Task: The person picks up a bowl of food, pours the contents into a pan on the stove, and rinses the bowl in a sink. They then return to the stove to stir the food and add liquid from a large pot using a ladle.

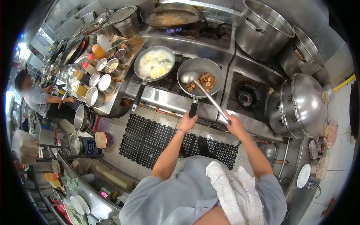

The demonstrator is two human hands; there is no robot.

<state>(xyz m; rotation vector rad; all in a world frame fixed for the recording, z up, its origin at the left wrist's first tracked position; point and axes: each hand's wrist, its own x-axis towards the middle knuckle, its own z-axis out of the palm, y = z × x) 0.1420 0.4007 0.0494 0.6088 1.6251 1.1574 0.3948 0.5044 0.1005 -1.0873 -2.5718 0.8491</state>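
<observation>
Hands: left [187, 122] grips one pan [200, 77], right [234, 123] one ladle [204, 92].

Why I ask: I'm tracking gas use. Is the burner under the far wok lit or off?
Lit: blue flames show just beneath the front edge of the far wok.

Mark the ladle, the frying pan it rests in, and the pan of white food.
ladle [210, 98], head view, middle of its handle.
frying pan [198, 64], head view, bare inner wall.
pan of white food [137, 98], head view, dark handle.
</observation>
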